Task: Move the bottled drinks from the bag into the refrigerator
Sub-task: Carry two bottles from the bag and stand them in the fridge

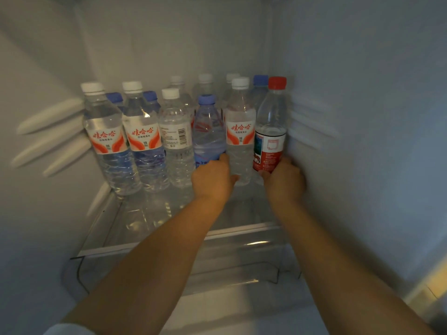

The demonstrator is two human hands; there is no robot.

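White-cap bottles [106,139] stand upright on the fridge shelf [150,228], left of the left hand [212,180]. Left hand grips the blue-cap bottle [208,131] low down. Just right, the right hand [284,181] grips the red-cap bottle [272,131] by its base, near the fridge wall [362,117].

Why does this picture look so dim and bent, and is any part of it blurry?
Head view: light is low and bluish; the wide lens bows the fridge walls outward; the side-wall ribs smear toward the edges; the back-row bottles are soft, while the red-capped bottle in the right hand and the blue-capped bottle at the left hand look sharper; the glass shelf reflects bottles.
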